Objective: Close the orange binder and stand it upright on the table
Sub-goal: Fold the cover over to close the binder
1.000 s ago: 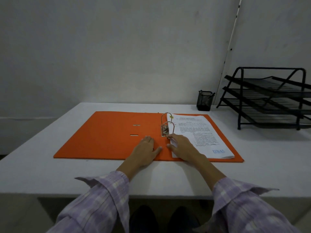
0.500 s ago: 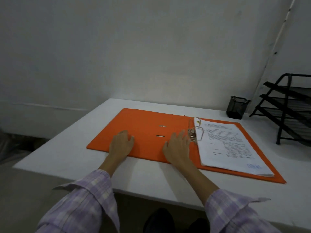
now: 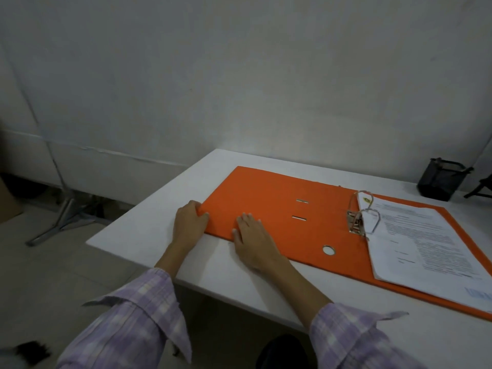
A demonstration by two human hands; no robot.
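The orange binder (image 3: 269,206) lies open and flat on the white table (image 3: 170,209). Its metal ring mechanism (image 3: 358,222) stands in the middle, and a stack of printed papers (image 3: 423,243) rests on the right half. My left hand (image 3: 189,222) sits at the left cover's near-left corner, fingers at its edge. My right hand (image 3: 253,238) lies flat, fingers apart, across the left cover's near edge. Whether the left fingers grip the cover edge is unclear.
A black mesh pen cup (image 3: 440,182) stands at the table's back right, with part of a black wire tray (image 3: 482,187) at the frame's right edge. A metal stand leg (image 3: 64,217) rests on the floor left of the table. The wall is close behind.
Both hands have slid left across the left cover: the left hand now at its outer corner, the right hand away from the rings. My view has swung left, and the tray is nearly out of frame.
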